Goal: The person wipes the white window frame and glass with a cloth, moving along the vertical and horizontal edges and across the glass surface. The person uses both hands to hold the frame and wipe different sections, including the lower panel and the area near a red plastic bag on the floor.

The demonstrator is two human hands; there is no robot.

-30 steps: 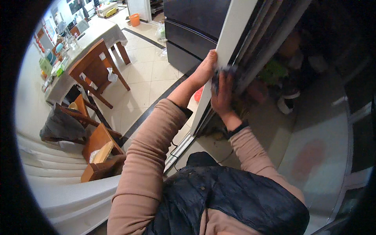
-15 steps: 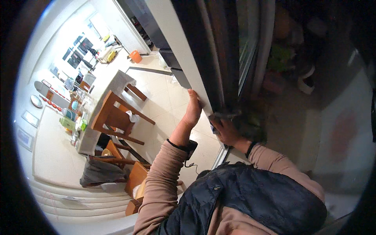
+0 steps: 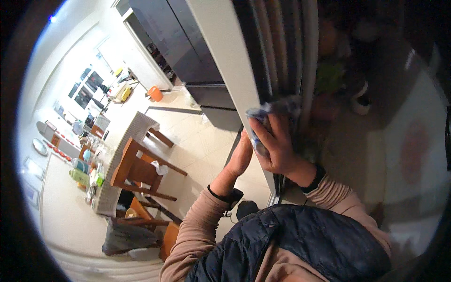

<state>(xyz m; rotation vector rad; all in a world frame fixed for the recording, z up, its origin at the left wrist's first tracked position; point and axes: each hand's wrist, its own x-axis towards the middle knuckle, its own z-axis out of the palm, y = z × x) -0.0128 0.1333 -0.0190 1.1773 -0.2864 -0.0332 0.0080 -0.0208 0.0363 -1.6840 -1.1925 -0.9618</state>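
A tall white door frame (image 3: pixel 229 51) slants down through the middle of the view. My left hand (image 3: pixel 239 154) is at its left edge, closed around it low down; most of its fingers are hidden. On the other side my right hand (image 3: pixel 280 145) presses a crumpled blue-grey cloth (image 3: pixel 259 112) against the frame, its fingers bent over the fabric. The two hands are close together, with the frame's edge between them. Dark glass (image 3: pixel 399 117) with reflections and a reddish smudge lies to the right.
A dark refrigerator (image 3: pixel 178 42) stands beyond the frame. At left are a long table (image 3: pixel 134 134) with a striped cloth, a wooden chair (image 3: pixel 141 171), and a grey garment (image 3: pixel 124 235) draped on another chair. An orange bucket (image 3: pixel 155 93) sits on the tiled floor farther off.
My right hand has moved up along the frame with the cloth, which now shows more fully. My left hand sits slightly lower on the frame. The view has shifted, showing more of the refrigerator.
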